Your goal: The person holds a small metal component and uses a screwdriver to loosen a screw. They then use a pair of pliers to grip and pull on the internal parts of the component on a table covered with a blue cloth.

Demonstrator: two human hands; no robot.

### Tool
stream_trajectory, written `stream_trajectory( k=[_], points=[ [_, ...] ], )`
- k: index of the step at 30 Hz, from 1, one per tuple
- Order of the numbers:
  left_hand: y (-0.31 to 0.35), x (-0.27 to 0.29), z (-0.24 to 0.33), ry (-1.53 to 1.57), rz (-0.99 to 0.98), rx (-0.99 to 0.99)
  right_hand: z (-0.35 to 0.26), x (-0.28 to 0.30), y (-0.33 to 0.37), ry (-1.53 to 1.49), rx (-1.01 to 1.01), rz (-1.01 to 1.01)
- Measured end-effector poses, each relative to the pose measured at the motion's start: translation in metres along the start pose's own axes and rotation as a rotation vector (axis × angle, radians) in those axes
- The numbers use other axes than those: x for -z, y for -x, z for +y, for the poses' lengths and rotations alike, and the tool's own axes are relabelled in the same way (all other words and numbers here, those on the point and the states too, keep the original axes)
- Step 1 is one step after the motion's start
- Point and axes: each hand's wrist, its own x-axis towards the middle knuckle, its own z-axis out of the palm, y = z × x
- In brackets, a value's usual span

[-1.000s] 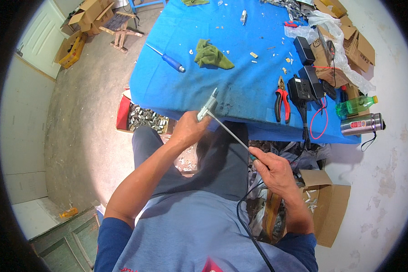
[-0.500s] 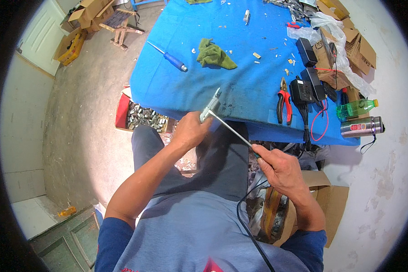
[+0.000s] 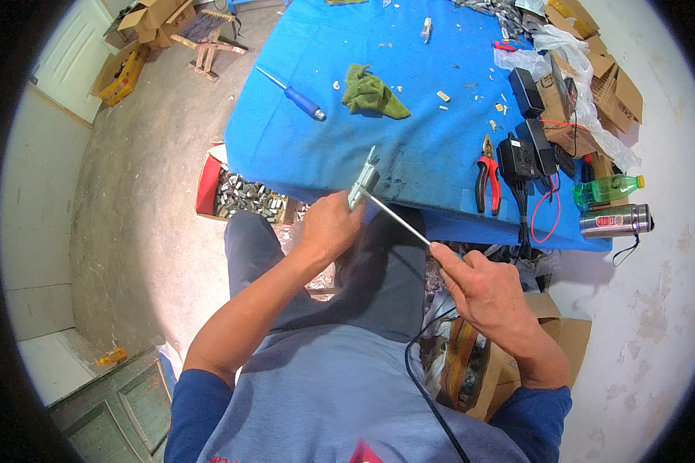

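Left hand (image 3: 330,228) grasps metal part (image 3: 361,187) | right hand (image 3: 479,284) grasps screwdriver (image 3: 398,218) | blue cloth (image 3: 286,147) is stained, with small scraps (image 3: 443,96) | wall (image 3: 647,309) is patchy

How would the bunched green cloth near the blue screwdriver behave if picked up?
The green cloth would probably sag, given its soft folds. It's likely light, looking like plain fabric. Rolling seems unlikely, given its uneven shape.

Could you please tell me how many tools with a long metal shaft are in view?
2: the blue-handled screwdriver lying toward the left of the blue cloth, and the thin-shafted tool in the right hand. More may be hidden from view.
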Motion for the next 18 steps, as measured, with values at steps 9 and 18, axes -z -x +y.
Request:
stream_trajectory(
  k=[9,18],
  points=[
    [-0.003,0.000,-0.006,0.068,0.003,0.001,0.043,-0.023,-0.014,-0.741,-0.181,-0.143],
    [-0.006,0.006,-0.009,0.232,-0.089,0.094,0.058,-0.072,-0.004,-1.602,-0.538,-0.319]
  ],
)
